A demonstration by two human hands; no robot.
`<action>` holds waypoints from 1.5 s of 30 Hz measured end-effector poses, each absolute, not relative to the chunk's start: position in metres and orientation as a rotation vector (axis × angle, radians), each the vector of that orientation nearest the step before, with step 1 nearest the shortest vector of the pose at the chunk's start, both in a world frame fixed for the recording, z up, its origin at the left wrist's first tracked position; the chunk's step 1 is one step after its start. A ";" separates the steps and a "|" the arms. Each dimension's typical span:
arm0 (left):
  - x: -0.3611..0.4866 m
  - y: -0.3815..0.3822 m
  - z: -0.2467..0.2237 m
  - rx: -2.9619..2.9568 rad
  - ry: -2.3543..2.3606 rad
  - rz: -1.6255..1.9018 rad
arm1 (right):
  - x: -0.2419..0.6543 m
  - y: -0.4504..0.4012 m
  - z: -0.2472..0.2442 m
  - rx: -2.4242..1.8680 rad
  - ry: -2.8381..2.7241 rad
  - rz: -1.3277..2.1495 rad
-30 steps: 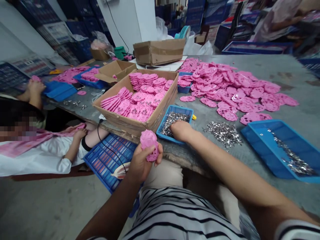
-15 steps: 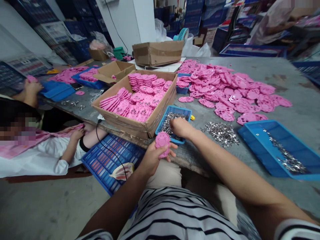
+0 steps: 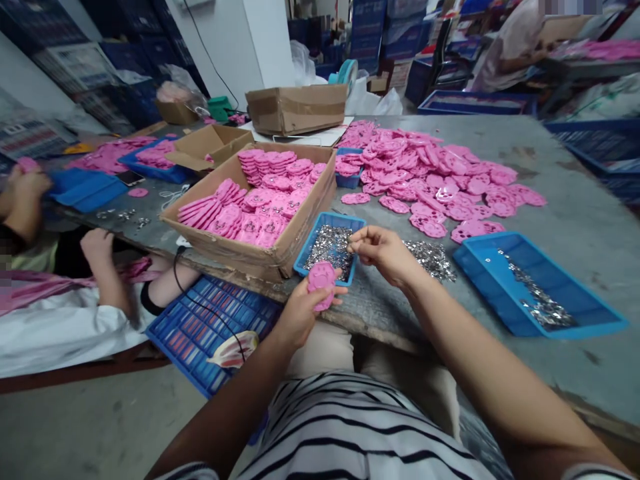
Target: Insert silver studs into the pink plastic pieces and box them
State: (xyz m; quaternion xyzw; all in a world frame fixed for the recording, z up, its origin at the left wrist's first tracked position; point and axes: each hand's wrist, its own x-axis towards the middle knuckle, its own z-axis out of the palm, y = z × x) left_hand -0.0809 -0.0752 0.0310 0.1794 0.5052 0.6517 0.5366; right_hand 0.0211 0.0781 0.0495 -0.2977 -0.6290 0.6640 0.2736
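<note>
My left hand (image 3: 300,312) grips a pink plastic disc (image 3: 321,283) with a scalloped edge, held over the table's front edge. Just above the right side of a small blue tray (image 3: 306,252), my right hand (image 3: 383,252) has its thumb and fingertips pinched together; whatever is between them is too small to make out. Small shiny metal pieces (image 3: 327,244) fill the tray. Beside it, partly behind my right hand, lies a loose heap of similar metal pieces (image 3: 431,260).
A cardboard box (image 3: 230,250) packed with pink discs stands left of the tray. Many more pink discs (image 3: 425,173) are piled behind. A larger blue tray (image 3: 537,287) with metal pieces is at right. Another person (image 3: 65,313) sits on the left, near a blue crate (image 3: 200,333).
My right hand has lifted out of the metal pieces to the small tray's right side, fingers pinched. My left hand still holds the disc. The view has shifted to the right.
</note>
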 end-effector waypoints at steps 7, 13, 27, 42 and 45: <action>-0.096 -0.079 0.025 0.539 1.402 1.554 | 0.055 0.063 0.039 -0.760 -1.487 1.963; -0.098 -0.081 0.032 0.566 1.510 1.575 | 0.072 0.061 0.035 -0.760 -1.410 1.951; -0.031 -0.055 0.047 0.379 1.071 1.457 | 0.100 0.048 0.022 -0.867 -1.189 1.948; -0.018 -0.042 0.027 0.382 0.989 1.340 | 0.113 0.031 0.017 -0.799 -1.394 1.865; -0.023 -0.041 0.025 0.361 0.959 1.255 | 0.115 0.033 0.016 -0.766 -1.482 1.825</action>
